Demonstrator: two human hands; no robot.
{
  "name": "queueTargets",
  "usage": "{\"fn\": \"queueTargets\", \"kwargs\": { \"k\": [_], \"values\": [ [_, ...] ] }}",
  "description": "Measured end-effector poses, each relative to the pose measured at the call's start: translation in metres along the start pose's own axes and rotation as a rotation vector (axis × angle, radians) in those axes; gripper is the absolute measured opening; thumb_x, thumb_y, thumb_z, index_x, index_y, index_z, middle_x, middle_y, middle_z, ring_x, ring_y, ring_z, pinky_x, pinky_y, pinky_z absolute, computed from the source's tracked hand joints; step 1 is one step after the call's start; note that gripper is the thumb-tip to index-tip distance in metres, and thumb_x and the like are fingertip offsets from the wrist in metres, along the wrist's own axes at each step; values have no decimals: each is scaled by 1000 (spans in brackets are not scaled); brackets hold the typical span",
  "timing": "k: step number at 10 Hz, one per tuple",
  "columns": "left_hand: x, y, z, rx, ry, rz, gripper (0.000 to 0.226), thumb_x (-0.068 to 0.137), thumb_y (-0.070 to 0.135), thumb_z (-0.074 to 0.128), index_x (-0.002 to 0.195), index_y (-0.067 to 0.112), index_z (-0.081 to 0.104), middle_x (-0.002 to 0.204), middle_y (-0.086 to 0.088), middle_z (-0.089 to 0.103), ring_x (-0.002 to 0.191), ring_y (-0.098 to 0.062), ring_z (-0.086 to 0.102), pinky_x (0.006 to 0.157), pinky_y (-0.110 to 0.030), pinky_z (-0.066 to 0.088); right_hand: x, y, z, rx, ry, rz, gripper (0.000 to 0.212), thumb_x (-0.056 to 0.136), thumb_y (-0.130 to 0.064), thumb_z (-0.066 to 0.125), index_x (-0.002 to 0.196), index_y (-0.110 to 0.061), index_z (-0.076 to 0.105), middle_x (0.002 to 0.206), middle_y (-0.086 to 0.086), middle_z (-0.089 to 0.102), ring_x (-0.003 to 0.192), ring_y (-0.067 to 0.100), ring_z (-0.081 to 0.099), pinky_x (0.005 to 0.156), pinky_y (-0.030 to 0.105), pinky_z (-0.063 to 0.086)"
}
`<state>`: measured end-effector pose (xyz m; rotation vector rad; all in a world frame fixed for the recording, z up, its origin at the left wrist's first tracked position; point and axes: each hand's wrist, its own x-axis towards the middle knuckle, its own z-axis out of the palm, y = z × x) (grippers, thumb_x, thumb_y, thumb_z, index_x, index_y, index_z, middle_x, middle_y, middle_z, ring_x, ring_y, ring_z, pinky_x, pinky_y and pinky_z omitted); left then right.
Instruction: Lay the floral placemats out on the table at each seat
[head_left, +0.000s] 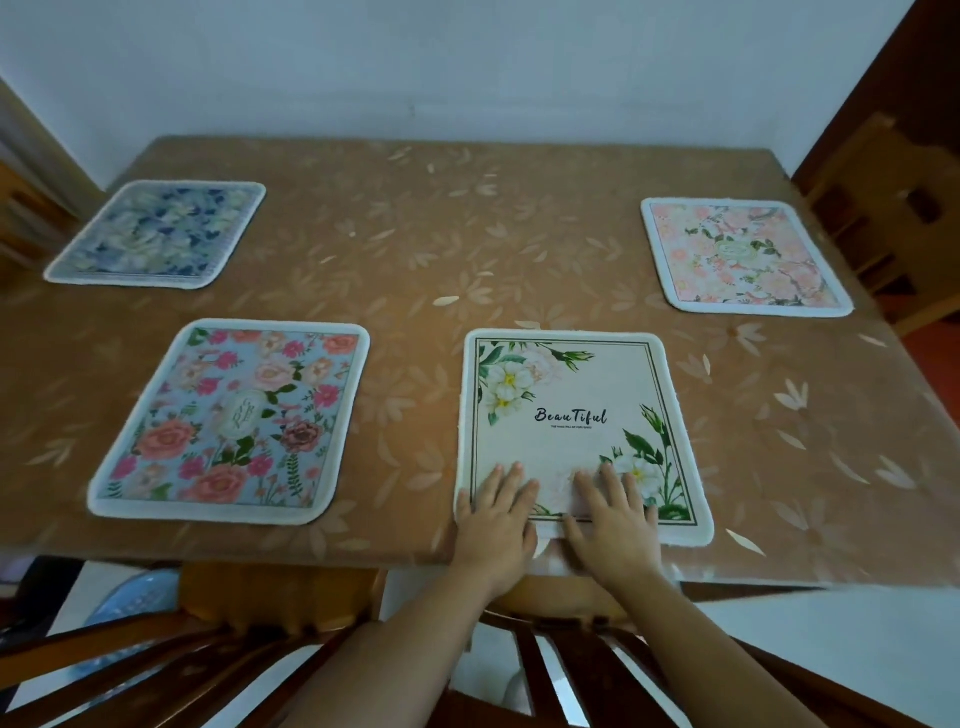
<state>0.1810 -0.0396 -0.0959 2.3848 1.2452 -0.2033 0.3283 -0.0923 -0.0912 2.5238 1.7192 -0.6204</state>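
Several floral placemats lie flat on the brown table (467, 249). A cream mat with white flowers and the word "Beautiful" (571, 410) sits at the near edge, right of centre. My left hand (498, 514) and my right hand (613, 514) press flat on its near edge, fingers straight, side by side. A blue mat with pink roses (234, 421) lies to its left. At the far left is a blue-and-white flowered mat (161, 234). A pale pink flowered mat (743, 257) lies at the far right.
The table wears a tan cloth with a leaf pattern and stands against a white wall. Wooden chair backs (597, 670) stand below the near edge. Another wooden chair (893, 208) is at the right side, and one (26, 208) at the left.
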Motion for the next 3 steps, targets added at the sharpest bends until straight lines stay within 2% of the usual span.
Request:
{"fn": "queueTargets", "kwargs": {
  "k": [1,2,3],
  "values": [
    [-8,-9,-18,-61,-48,-6,51,95,31,31,142,19,18,155,1,4,139,-16,-3,110,-51,3,-1,-17,-17,46,15,1,52,90,-46,37,137,-26,28,152,1,19,138,24,13,110,51,16],
    [-20,-25,-40,-58,0,-26,51,94,32,34,141,17,22,153,-4,15,139,-22,5,112,-48,4,-5,-39,-35,67,60,-38,50,91,-42,39,136,-22,31,151,1,22,137,21,17,110,46,19],
    [-32,-52,-62,-12,165,-47,50,93,35,34,140,19,26,151,-2,23,138,-21,10,111,-45,7,-7,-66,-52,61,138,-120,48,92,-41,39,135,-21,33,149,1,27,136,19,21,110,41,21]
  ]
}}
